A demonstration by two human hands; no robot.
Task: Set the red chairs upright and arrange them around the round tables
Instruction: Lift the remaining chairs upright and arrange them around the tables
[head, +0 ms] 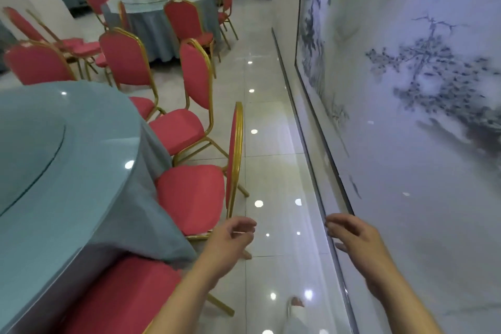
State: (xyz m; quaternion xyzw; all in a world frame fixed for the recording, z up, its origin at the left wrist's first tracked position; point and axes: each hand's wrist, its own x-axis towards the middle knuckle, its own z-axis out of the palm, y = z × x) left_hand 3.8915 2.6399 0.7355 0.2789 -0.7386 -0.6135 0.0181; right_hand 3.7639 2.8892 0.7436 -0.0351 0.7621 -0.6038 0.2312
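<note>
A round table (67, 171) with a teal cloth and a glass turntable fills the left. Red chairs with gold frames stand upright along its right side: the nearest chair (189, 198) has its seat tucked toward the cloth and its back edge-on, a second chair (189, 106) stands behind it, and a red seat (130, 293) shows at the bottom. My left hand (230, 241) hovers just below the nearest chair's back, fingers loosely curled, holding nothing. My right hand (352, 236) hangs free near the wall, fingers relaxed.
Farther back, more upright red chairs (124, 59) ring a second round table (168, 5). A large framed ink painting (406, 89) covers the right wall. A glossy tiled aisle (271, 144) runs between the chairs and the wall.
</note>
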